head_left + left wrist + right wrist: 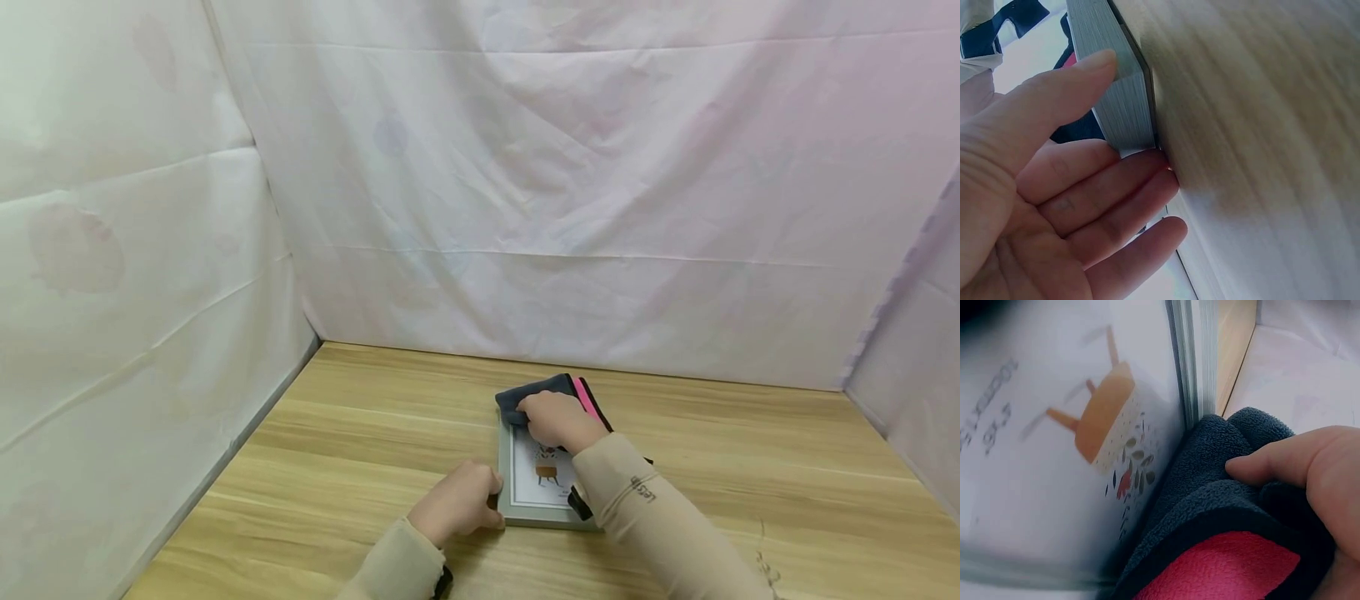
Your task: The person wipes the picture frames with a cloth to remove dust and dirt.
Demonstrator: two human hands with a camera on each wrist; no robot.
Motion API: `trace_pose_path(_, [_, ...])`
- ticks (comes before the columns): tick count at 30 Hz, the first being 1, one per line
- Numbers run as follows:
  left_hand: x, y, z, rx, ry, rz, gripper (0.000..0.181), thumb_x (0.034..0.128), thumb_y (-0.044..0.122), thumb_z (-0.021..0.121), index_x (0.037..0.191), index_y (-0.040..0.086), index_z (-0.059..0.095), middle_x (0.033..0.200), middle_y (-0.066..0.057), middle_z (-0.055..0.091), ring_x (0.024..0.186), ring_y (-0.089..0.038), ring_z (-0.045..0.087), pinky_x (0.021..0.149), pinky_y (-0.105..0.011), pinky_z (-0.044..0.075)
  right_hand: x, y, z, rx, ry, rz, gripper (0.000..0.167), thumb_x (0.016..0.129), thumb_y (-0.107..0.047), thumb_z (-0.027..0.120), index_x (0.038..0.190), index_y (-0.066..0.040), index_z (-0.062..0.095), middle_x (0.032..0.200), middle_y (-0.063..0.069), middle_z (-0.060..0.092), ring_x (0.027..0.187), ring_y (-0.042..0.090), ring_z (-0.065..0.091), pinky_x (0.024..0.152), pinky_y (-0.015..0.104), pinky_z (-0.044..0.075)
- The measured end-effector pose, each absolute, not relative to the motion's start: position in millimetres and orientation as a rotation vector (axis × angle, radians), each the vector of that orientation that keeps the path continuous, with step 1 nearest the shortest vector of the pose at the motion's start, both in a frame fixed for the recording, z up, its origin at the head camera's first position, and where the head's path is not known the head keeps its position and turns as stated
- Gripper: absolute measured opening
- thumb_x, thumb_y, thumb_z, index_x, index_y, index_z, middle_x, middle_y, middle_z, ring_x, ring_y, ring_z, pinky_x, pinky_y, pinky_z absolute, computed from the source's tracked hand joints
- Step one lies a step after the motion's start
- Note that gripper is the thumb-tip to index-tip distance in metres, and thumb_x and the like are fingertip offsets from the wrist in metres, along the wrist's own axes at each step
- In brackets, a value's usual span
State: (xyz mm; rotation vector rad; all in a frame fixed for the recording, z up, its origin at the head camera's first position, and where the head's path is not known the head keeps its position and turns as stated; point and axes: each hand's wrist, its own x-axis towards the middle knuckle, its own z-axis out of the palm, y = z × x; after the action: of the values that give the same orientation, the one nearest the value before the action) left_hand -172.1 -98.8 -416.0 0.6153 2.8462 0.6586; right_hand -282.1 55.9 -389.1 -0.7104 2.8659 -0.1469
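A picture frame (528, 492) with a grey-green border lies flat on the wooden table. Its print (1107, 415) shows an orange pot on legs with leaves and flowers. My left hand (459, 500) holds the frame's near left corner, thumb against the near edge and fingers along the left side; the left wrist view shows the frame's ridged edge (1125, 112) between them. With my right hand (558, 419) I grip a dark grey cloth (1197, 494) with a pink band and black trim. The cloth lies over the frame's far end, covering its far left corner.
Wood-grain table (360, 417) surrounds the frame. A white fabric sheet (525, 208) hangs behind the table's far edge, with more sheeting on the left side (135, 250) and right side. My right forearm hides the frame's right part.
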Motion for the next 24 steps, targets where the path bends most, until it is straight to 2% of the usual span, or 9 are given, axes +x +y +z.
trace_pose_path(9, [-171.7, -98.6, -414.9, 0.61, 2.836, 0.666, 0.043, 0.0699, 0.016, 0.082, 0.058, 0.015, 0.04, 0.061, 0.008, 0.028, 0.056, -0.005, 0.028, 0.051, -0.018, 0.028, -273.8, 49.7, -386.8, -0.717, 2.879, -0.11, 0.031, 0.095, -0.01, 0.051, 0.122, -0.018, 0.064, 0.117, 0.009, 0.066, 0.09, 0.021, 0.062, 0.074, 0.038, 0.049])
trace_pose_path(14, [-172.9, -99.0, -414.5, 0.604, 2.823, 0.692, 0.045, 0.0701, 0.015, 0.082, 0.057, 0.015, 0.039, 0.061, 0.009, 0.025, 0.055, -0.005, 0.027, 0.05, -0.018, 0.026, -268.4, 48.9, -387.6, -0.724, 2.87, -0.112, 0.03, 0.094, -0.009, 0.051, 0.12, -0.017, 0.065, 0.113, 0.008, 0.067, 0.081, 0.018, 0.058, 0.069, 0.035, 0.046])
trace_pose_path(20, [-173.3, -99.0, -414.6, 0.617, 2.826, 0.68, 0.042, 0.0699, 0.015, 0.082, 0.057, 0.015, 0.042, 0.061, 0.009, 0.026, 0.055, -0.005, 0.027, 0.051, -0.018, 0.026, -260.0, 47.8, -387.5, -0.738, 2.842, -0.105, 0.03, 0.094, -0.009, 0.052, 0.119, -0.017, 0.065, 0.112, 0.006, 0.067, 0.087, 0.017, 0.06, 0.071, 0.036, 0.047])
trace_pose_path(24, [-174.2, -99.2, -414.9, 0.614, 2.826, 0.683, 0.043, 0.0699, 0.015, 0.082, 0.057, 0.015, 0.041, 0.061, 0.009, 0.025, 0.055, -0.005, 0.027, 0.05, -0.018, 0.027, -253.9, 47.6, -386.2, -0.739, 2.833, -0.085, 0.031, 0.092, -0.009, 0.053, 0.12, -0.017, 0.065, 0.112, 0.006, 0.068, 0.083, 0.016, 0.058, 0.073, 0.036, 0.048])
